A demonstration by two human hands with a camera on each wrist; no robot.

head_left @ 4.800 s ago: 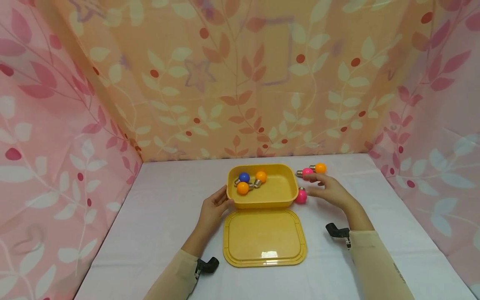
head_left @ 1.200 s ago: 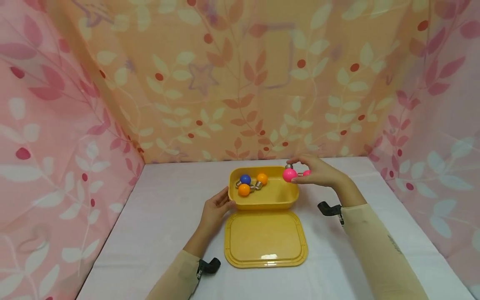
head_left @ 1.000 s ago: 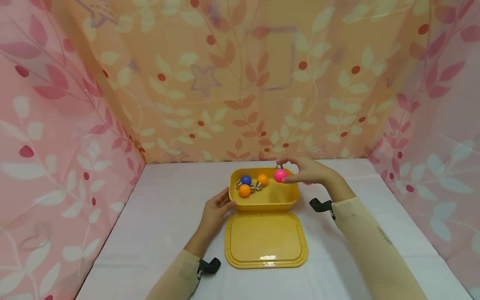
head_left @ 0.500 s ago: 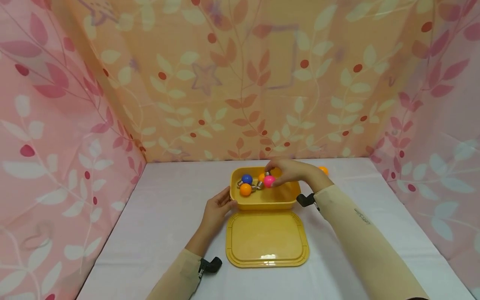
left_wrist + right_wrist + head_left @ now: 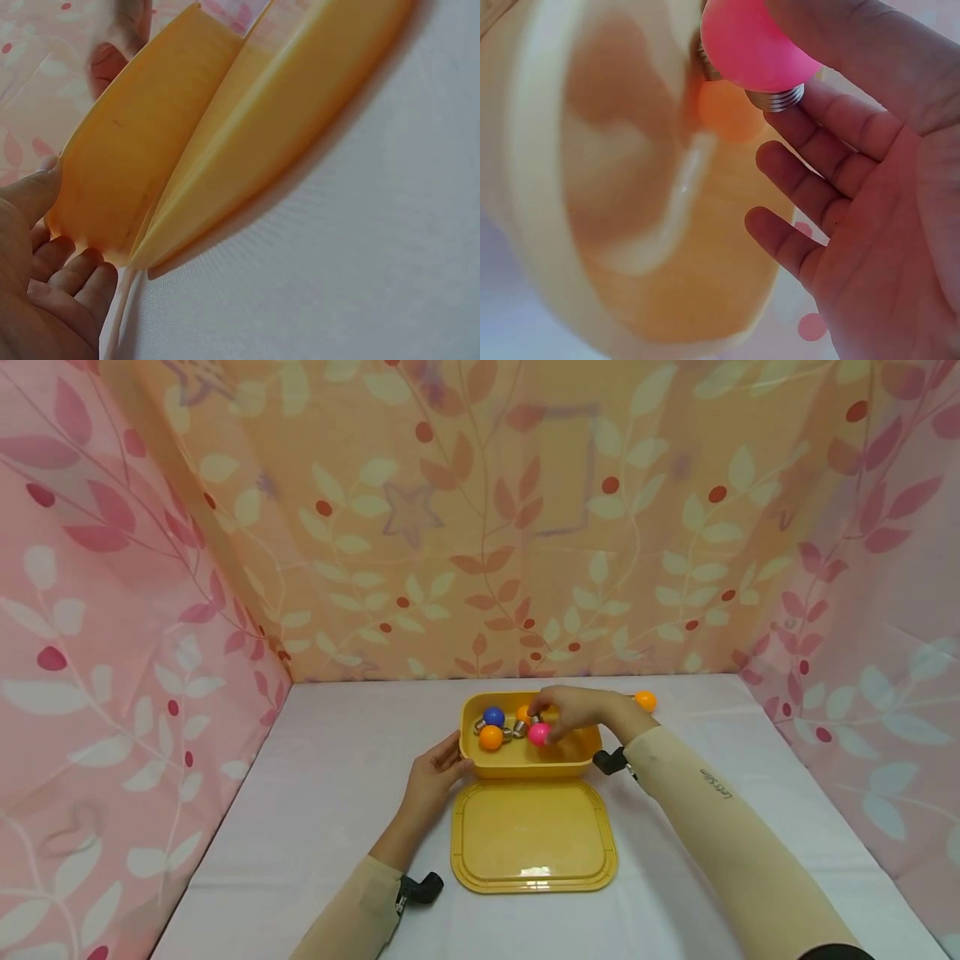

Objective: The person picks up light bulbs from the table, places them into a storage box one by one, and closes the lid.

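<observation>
A yellow plastic box [image 5: 536, 771] stands on the white cloth, holding a blue bulb [image 5: 493, 717], an orange bulb [image 5: 491, 738] in front of it and another orange bulb [image 5: 522, 715] partly covered by my fingers. My right hand [image 5: 573, 708] reaches inside and pinches a pink bulb [image 5: 538, 734], thumb on the globe, a finger at the metal base; the right wrist view shows the bulb's screw base [image 5: 776, 97] and the other fingers spread. At the box's left end, my left hand [image 5: 435, 777] holds the corner between thumb and fingers [image 5: 75, 270].
The flat yellow lid [image 5: 534, 839] lies right in front of the box. Behind my right wrist, an orange bulb [image 5: 646, 701] lies on the cloth. Patterned fabric walls [image 5: 480, 527] enclose the table at the back and both sides.
My right hand picked up the pink bulb from beside the box's right end, carried it left over the rim and lowered it inside. My left hand has stayed at the box.
</observation>
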